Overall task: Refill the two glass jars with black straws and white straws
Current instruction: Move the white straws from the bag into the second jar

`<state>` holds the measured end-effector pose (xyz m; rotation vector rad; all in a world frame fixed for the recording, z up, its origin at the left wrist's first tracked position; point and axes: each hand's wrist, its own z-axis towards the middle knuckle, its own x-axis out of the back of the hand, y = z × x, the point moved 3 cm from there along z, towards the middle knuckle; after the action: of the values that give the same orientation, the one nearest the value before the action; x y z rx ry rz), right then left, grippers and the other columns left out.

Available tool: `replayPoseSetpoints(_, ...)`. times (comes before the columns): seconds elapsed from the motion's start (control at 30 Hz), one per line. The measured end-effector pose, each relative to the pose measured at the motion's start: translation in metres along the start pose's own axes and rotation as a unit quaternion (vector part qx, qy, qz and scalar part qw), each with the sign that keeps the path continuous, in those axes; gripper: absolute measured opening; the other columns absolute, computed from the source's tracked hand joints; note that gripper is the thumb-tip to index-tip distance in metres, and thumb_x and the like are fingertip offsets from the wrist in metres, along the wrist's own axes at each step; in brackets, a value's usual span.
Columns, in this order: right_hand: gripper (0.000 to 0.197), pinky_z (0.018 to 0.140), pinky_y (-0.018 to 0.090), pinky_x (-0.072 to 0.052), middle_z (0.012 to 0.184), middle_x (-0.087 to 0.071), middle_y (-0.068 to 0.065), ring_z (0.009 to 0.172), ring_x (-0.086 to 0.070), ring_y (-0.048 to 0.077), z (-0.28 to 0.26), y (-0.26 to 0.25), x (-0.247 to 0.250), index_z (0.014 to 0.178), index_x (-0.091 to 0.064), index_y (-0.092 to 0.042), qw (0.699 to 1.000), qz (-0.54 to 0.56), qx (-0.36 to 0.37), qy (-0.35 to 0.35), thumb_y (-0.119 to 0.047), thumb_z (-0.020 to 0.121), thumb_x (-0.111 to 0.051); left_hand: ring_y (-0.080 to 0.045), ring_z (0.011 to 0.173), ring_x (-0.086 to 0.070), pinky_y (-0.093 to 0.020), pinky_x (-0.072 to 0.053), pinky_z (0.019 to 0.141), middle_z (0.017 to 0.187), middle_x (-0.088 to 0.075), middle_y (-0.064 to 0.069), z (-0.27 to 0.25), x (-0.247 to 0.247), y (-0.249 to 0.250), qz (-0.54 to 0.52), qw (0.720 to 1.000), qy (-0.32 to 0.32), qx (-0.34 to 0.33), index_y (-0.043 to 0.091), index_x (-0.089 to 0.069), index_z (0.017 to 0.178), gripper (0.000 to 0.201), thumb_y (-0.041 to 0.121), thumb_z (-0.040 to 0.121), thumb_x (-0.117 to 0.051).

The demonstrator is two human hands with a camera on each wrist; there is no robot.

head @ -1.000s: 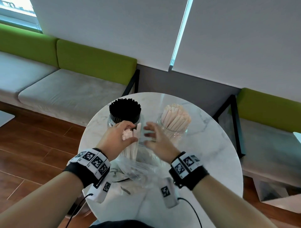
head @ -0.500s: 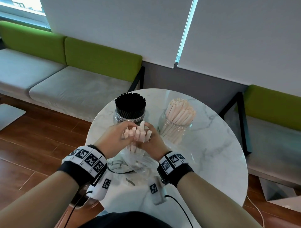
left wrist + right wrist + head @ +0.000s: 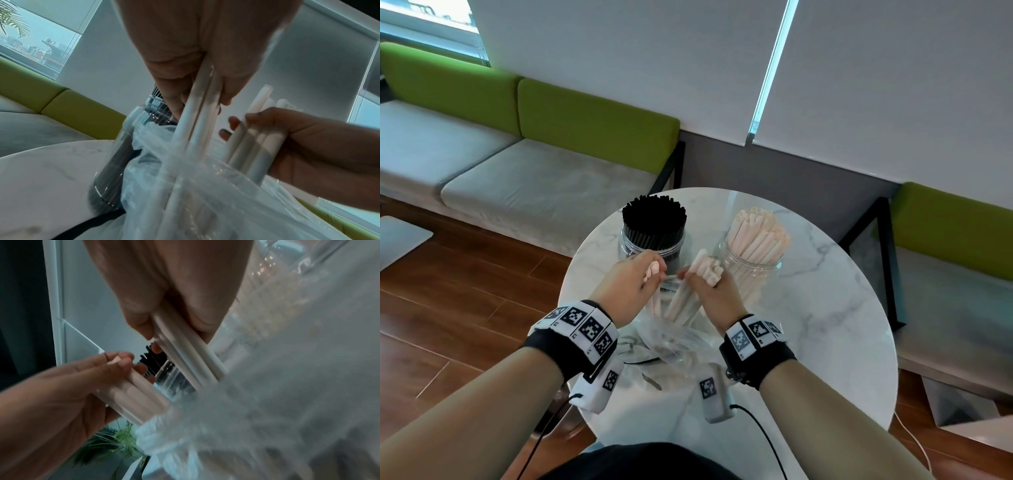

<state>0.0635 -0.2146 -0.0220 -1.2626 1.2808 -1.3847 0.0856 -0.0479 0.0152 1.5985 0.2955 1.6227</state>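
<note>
Two clear jars stand at the back of the round marble table (image 3: pixel 825 308): one packed with black straws (image 3: pixel 654 222), one holding white straws (image 3: pixel 755 240). In front of them my left hand (image 3: pixel 650 274) grips a few white straws (image 3: pixel 654 298) upright. Just to its right, my right hand (image 3: pixel 697 279) grips a thicker bundle of white straws (image 3: pixel 707 267). Both bundles' lower ends sit in a crumpled clear plastic bag (image 3: pixel 674 337). In the left wrist view my left hand (image 3: pixel 205 91) grips its straws (image 3: pixel 197 116); in the right wrist view my right hand (image 3: pixel 164 331) grips its bundle (image 3: pixel 191 360).
A black cable (image 3: pixel 760 435) runs over the table's near edge. Grey-and-green benches (image 3: pixel 534 178) line the wall behind the table, with another bench (image 3: pixel 955 260) to the right. Wooden floor (image 3: pixel 465 291) lies to the left.
A second ago my right hand was open beside the straws, then both hands closed on one bundle. Now the bundle is split: the left holds a few, the right holds most, slightly apart.
</note>
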Motion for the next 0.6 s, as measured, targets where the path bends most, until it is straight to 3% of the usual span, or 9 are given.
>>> replayPoseSetpoints(0.1,0.010,0.072,0.024,-0.049,0.088,-0.072,0.002,0.078,-0.064,0.009,0.004,-0.018,0.021,0.093,-0.064,-0.011,0.999,0.016,0.015,0.037,-0.011,0.092,-0.054,0.000,0.063,-0.047,-0.009,-0.034,0.053,0.076,-0.052,0.016,0.004,-0.002,-0.003,0.007,1.000,-0.009,0.004,0.019,-0.054,0.097,0.004,0.020,0.094,-0.051)
replayPoseSetpoints(0.2,0.014,0.084,0.040,-0.050,0.092,-0.071,0.007,0.089,-0.064,0.019,0.007,-0.051,0.050,0.088,-0.068,-0.013,0.996,0.069,0.043,0.044,-0.015,0.087,-0.054,0.000,0.068,-0.051,-0.012,-0.032,0.056,0.078,-0.057,0.011,0.007,-0.004,-0.005,0.003,1.000,-0.014,-0.003,0.019,-0.054,0.097,0.004,0.019,0.094,-0.052)
replayPoseSetpoints(0.33,0.017,0.082,0.037,-0.054,0.089,-0.071,0.007,0.093,-0.067,0.025,0.010,-0.108,0.099,0.095,-0.062,-0.012,0.978,0.148,0.112,0.099,-0.001,0.094,-0.049,0.012,0.066,-0.052,-0.006,-0.035,0.058,0.075,-0.052,0.022,0.012,-0.005,-0.003,-0.004,1.000,-0.022,0.004,0.020,-0.052,0.096,0.007,0.013,0.094,-0.052)
replayPoseSetpoints(0.43,0.012,0.085,0.037,-0.055,0.090,-0.071,0.006,0.096,-0.068,0.026,0.015,-0.141,0.129,0.099,-0.055,-0.010,0.965,0.170,0.145,0.140,0.000,0.095,-0.049,-0.001,0.068,-0.049,-0.006,-0.035,0.059,0.080,-0.056,0.012,0.015,-0.006,-0.002,0.004,1.000,-0.015,0.000,0.014,-0.057,0.102,0.010,0.014,0.093,-0.053)
replayPoseSetpoints(0.5,0.012,0.085,0.038,-0.055,0.091,-0.072,0.003,0.099,-0.068,0.025,0.020,-0.151,0.139,0.097,-0.056,-0.013,0.968,0.143,0.153,0.139,-0.002,0.096,-0.049,-0.012,0.073,-0.050,-0.012,-0.033,0.059,0.084,-0.058,0.006,0.015,-0.008,-0.002,0.004,1.000,-0.012,-0.002,0.013,-0.058,0.103,0.011,0.016,0.093,-0.054)
replayPoseSetpoints(0.6,0.011,0.087,0.041,-0.054,0.097,-0.072,0.005,0.101,-0.068,0.025,0.031,-0.144,0.145,0.097,-0.057,-0.015,0.981,0.071,0.141,0.115,-0.006,0.096,-0.052,-0.017,0.077,-0.055,-0.022,-0.036,0.066,0.087,-0.060,0.003,0.015,-0.010,-0.003,0.000,1.000,-0.010,-0.001,0.015,-0.057,0.102,0.010,0.017,0.092,-0.054)
